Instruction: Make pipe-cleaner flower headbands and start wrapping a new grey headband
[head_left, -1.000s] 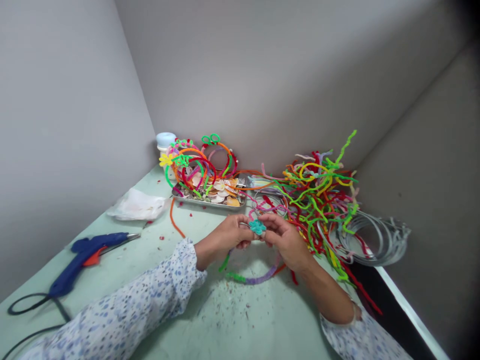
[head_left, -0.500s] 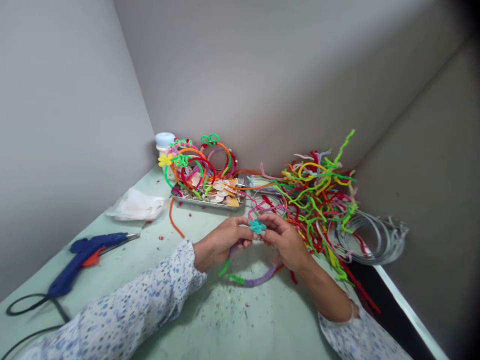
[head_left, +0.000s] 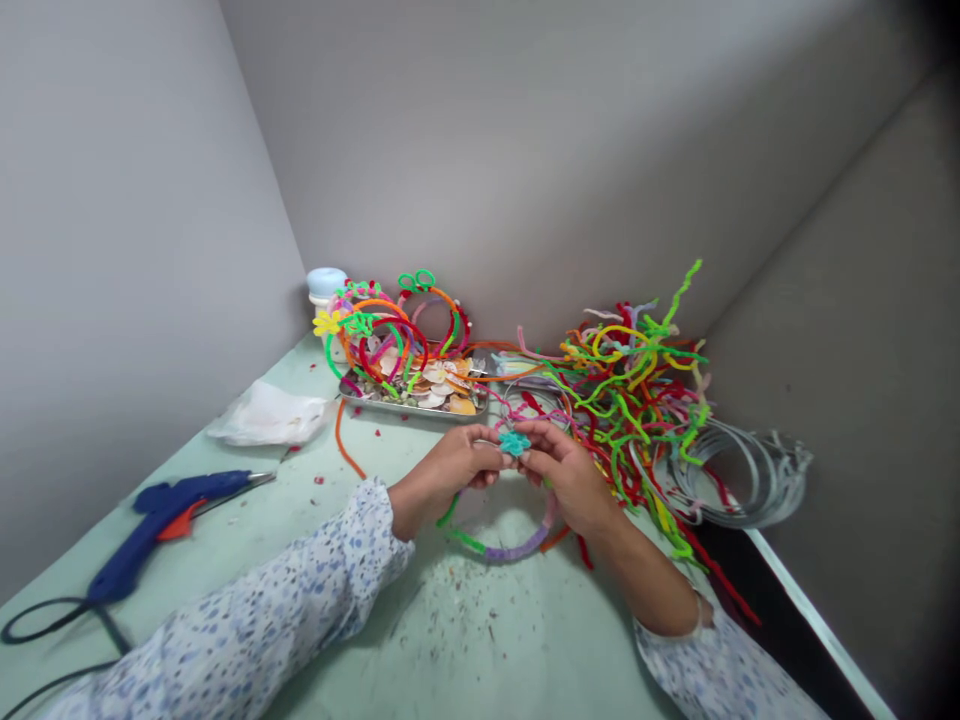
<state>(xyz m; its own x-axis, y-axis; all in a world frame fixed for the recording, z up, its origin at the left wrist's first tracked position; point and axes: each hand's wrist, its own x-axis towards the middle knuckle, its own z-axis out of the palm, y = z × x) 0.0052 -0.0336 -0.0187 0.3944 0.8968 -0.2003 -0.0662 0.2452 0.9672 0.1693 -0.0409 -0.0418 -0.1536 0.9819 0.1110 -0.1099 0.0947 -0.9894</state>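
Note:
Between my fingertips is a small turquoise pipe-cleaner flower [head_left: 514, 444]. My left hand [head_left: 454, 468] pinches it from the left, and my right hand [head_left: 571, 474] pinches it from the right. Below the flower hangs a pipe-cleaner ring [head_left: 517, 552] in green, lilac and pink. Its upper part runs behind my fingers, so how it joins the flower is hidden. An orange and a red pipe cleaner lie partly under my right wrist.
A blue glue gun [head_left: 169, 520] with a black cord lies at left, near a crumpled plastic bag [head_left: 270, 414]. Decorated headbands [head_left: 375, 320] rest on a metal tray [head_left: 405, 408] of shells. At right are tangled pipe cleaners [head_left: 637, 380] and a bundle of metal hoops [head_left: 757, 480].
Both hands stay pinched at the flower, which has shifted slightly upward and turned a little. The ring below has also risen slightly. The camera view has moved a touch.

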